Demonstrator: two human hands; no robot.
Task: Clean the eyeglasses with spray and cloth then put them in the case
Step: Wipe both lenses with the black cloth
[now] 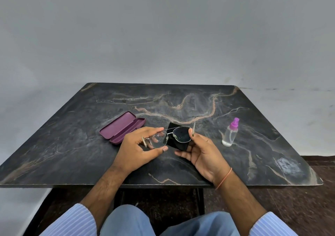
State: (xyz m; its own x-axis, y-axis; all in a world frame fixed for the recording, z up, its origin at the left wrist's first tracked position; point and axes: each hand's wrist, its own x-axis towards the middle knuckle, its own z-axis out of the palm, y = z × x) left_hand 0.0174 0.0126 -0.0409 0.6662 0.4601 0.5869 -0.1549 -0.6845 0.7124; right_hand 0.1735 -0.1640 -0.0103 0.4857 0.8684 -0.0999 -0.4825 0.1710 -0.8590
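While both hands hold the thin metal-framed aviator eyeglasses (170,136) above the black cloth (178,138), keep fingers on rims, off lenses | left hand (137,148) pinches left lens rim, right hand (201,149) grips right hinge | beyond: open purple case (120,128), clear purple-capped spray bottle (230,132) on dark marble table (181,100)

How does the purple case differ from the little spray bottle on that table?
The case lies flat and open on the left, while the spray bottle stands upright on the right with its purple spray top on. The case is opaque purple; the bottle's body is clear. Neither is being touched: both rest on the dark marble table.
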